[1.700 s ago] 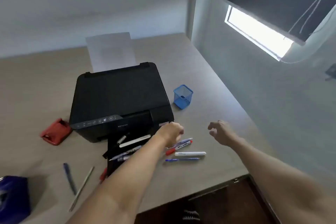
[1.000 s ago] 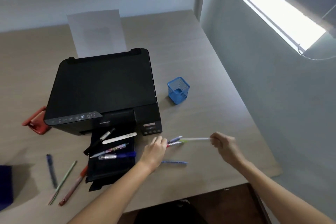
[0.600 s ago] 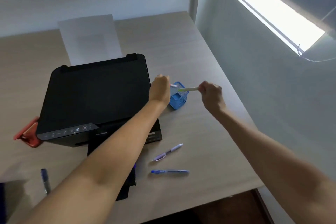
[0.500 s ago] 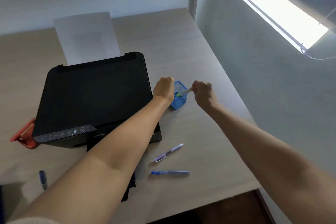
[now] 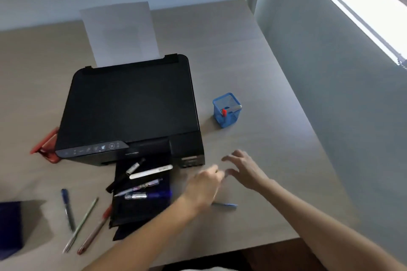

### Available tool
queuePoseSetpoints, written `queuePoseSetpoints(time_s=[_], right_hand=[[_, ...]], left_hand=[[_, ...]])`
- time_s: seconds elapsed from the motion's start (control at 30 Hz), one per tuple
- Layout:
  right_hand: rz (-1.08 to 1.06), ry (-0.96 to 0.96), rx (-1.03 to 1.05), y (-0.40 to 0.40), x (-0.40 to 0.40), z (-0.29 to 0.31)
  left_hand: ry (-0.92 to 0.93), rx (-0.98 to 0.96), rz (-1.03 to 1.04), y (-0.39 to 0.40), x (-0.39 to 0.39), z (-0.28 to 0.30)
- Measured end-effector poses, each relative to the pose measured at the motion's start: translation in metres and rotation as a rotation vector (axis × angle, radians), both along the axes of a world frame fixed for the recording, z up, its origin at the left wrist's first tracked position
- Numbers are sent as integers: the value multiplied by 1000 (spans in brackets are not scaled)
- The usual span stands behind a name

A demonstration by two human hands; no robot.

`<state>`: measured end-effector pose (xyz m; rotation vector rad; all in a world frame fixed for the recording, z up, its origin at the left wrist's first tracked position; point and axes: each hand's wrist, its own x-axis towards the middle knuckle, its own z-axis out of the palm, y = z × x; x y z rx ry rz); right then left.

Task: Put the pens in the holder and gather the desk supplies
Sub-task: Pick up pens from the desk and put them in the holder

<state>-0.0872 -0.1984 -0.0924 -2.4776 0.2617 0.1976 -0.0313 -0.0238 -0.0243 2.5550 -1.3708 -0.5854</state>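
The blue mesh holder (image 5: pixel 226 114) stands right of the printer with a red-tipped pen (image 5: pixel 224 112) and a white pen (image 5: pixel 233 108) in it. My left hand (image 5: pixel 204 187) hovers low over the desk in front of the printer, fingers curled and blurred; a blue pen (image 5: pixel 228 205) lies just beside it. My right hand (image 5: pixel 244 169) is next to it, fingers spread, holding nothing. Several pens (image 5: pixel 150 172) lie on the printer's output tray. A blue pen (image 5: pixel 67 207), a green pen (image 5: pixel 81 224) and a red pen (image 5: pixel 94 233) lie on the desk at the left.
The black printer (image 5: pixel 130 105) fills the desk's middle, with a paper sheet (image 5: pixel 121 31) standing at its back. A red object (image 5: pixel 46 147) lies at its left, a dark blue object (image 5: pixel 8 226) at the far left. The wall runs along the desk's right edge.
Both hands left their pens in the blue holder and came back down to the desk in front of the printer. One loose pen is now hidden under my left hand.
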Motion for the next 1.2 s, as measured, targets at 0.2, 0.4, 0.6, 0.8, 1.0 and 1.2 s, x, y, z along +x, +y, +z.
queuePoseSetpoints(time_s=[0.2, 0.4, 0.6, 0.8, 1.0, 1.2], right_hand=[[72, -8, -154, 4, -28, -33], [-452, -444, 2, -43, -14, 25], [-582, -447, -69, -95, 69, 69], [-323, -320, -125, -93, 107, 64], [-440, -373, -27, -75, 65, 68], [-534, -335, 61, -36, -14, 47]], left_hand=[[-33, 402, 61, 60, -19, -62], [-5, 251, 121, 44, -23, -40], [-123, -451, 318, -11, 23, 71], [-290, -436, 444, -86, 112, 101], [-185, -95, 373, -127, 128, 76], [-28, -70, 304, -128, 107, 66]])
